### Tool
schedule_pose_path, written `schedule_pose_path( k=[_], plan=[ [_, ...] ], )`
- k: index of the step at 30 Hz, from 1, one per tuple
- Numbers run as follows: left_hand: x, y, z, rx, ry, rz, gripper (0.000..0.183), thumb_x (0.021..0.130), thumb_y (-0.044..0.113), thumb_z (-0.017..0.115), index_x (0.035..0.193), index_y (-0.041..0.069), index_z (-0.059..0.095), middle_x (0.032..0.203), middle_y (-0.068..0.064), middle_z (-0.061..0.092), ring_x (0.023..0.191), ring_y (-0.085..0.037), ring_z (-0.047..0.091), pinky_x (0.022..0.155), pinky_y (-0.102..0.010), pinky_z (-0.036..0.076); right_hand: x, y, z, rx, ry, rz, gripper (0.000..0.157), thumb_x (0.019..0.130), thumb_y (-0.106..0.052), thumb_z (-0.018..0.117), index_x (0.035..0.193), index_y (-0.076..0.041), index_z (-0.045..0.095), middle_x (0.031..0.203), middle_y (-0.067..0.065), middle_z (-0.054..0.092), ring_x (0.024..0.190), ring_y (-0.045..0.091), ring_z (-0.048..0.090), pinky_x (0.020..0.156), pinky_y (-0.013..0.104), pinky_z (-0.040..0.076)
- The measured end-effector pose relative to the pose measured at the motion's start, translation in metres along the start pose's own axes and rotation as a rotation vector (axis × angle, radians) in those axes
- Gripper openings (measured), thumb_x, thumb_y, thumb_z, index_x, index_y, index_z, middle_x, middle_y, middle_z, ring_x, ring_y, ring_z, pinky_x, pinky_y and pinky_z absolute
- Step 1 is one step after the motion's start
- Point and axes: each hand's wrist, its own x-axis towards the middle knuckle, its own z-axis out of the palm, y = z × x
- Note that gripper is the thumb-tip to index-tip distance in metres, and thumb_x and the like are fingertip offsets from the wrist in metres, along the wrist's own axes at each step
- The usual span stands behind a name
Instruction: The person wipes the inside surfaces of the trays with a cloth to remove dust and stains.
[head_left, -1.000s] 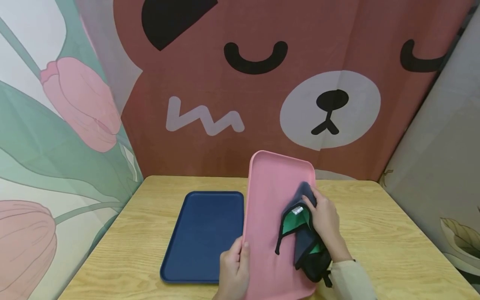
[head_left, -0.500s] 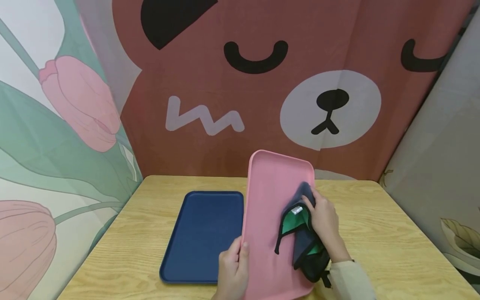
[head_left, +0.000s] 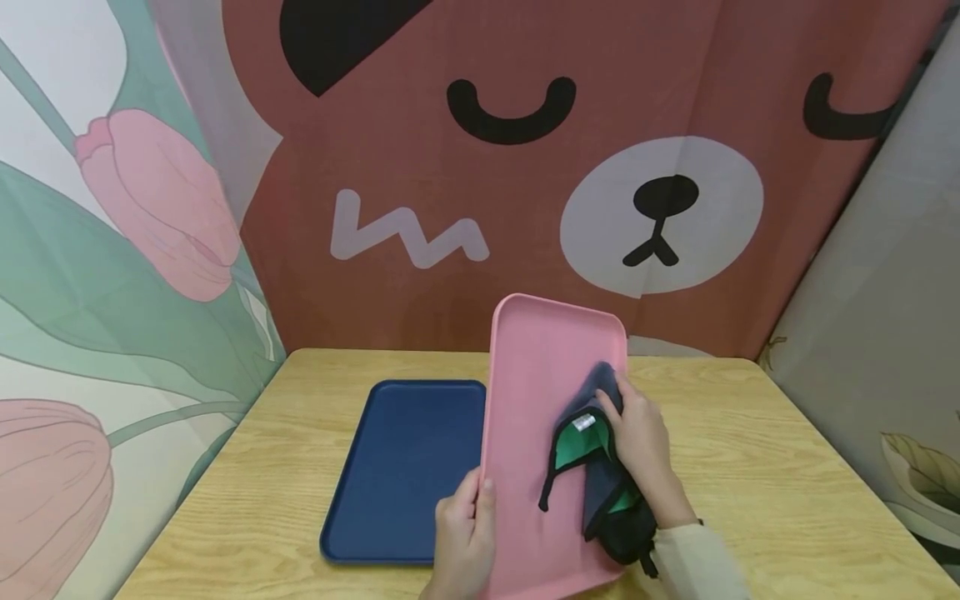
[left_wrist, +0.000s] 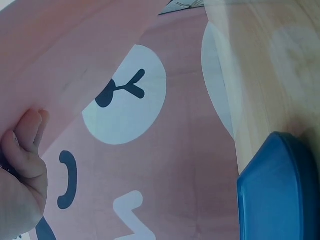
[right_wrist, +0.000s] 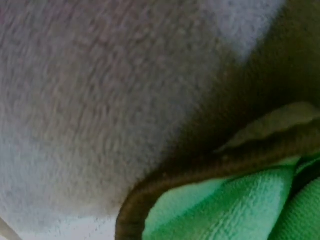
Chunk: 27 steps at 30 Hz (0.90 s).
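A pink tray [head_left: 525, 383] is held up at a tilt over the table, its inner side facing me in the head view. My left hand [head_left: 463, 537] grips its left edge near the bottom, thumb at the front; in the left wrist view the fingers [left_wrist: 30, 130] lie against the tray's underside [left_wrist: 65, 65]. My right hand [head_left: 641, 433] holds a bunched grey-and-green cloth [head_left: 585, 442] with black edging against the tray's right half. The cloth's lower end hangs in folds beneath that hand. Close up in the right wrist view are the cloth's grey pile and green side [right_wrist: 215, 210].
A dark blue tray [head_left: 408, 475] lies flat on the wooden table [head_left: 765, 467], left of the pink one and partly covered by it. Behind the table hangs a brown bear-print curtain [head_left: 420, 308]. A floral curtain [head_left: 172, 333] hangs at the left.
The cloth and my right hand have shifted slightly left across the pink tray. The tray itself has risen a little and moved slightly left with my left hand.
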Motion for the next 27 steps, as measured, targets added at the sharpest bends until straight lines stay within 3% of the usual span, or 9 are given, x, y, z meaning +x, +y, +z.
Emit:
schedule_pose_path(
  k=[15,27],
  plan=[
    [0.003,0.005,-0.002,0.000,0.002,-0.109,0.021,0.082,-0.020,0.044,0.084,-0.003,0.056,0.046,0.006,0.030,0.039,0.005,0.031,0.034,-0.010,0.027,-0.013,-0.019,0.016,0.041,0.040,-0.123,0.042,0.087,-0.016,0.059,0.119,0.009,0.050,0.115,0.027,0.052,0.105,0.040,0.050,0.082,0.050,0.040],
    [-0.001,-0.001,-0.002,-0.025,0.035,-0.134,0.022,0.084,-0.018,0.043,0.087,-0.001,0.056,0.046,0.006,0.032,0.039,0.004,0.035,0.034,-0.012,0.030,-0.023,-0.039,0.027,0.045,0.081,-0.239,0.038,0.083,-0.013,0.064,0.115,0.005,0.055,0.108,0.022,0.058,0.098,0.035,0.055,0.076,0.047,0.045]
  ],
)
